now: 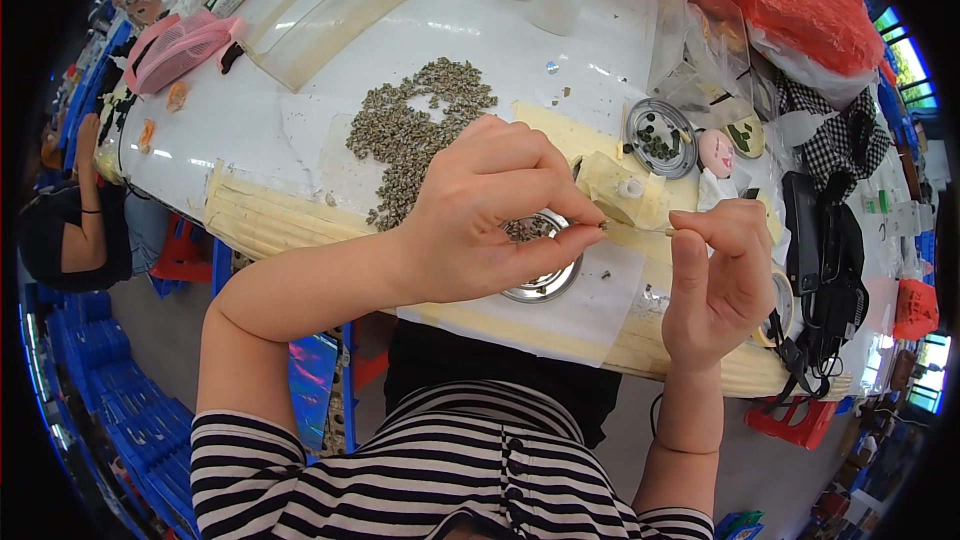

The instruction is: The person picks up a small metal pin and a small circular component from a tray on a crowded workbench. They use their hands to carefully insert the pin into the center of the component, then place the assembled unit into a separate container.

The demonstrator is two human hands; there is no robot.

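Note:
My left hand [500,205] is closed in a pinch, thumb and forefinger on a tiny metal part [603,226] that is mostly covered by the fingertips. To its right, my right hand [712,275] pinches a thin pale stick [670,233], its tip pointing at the left fingertips. Both hands are raised over the table's near edge. Beneath the left hand sits a round metal dish [548,290] with small grey parts in it, partly hidden. Just beyond the fingertips is a block wrapped in yellowish tape [610,190]. A heap of small grey metal parts [425,115] spreads behind the left hand.
A round dish [685,162] of dark green pieces lies at the right, beside a pink oval object [716,152]. A black phone [800,230] and black bag [845,285] lie farther right. Red plastic bags [810,15] and a white squeeze bottle [558,0] stand at the back. Another person sits far left.

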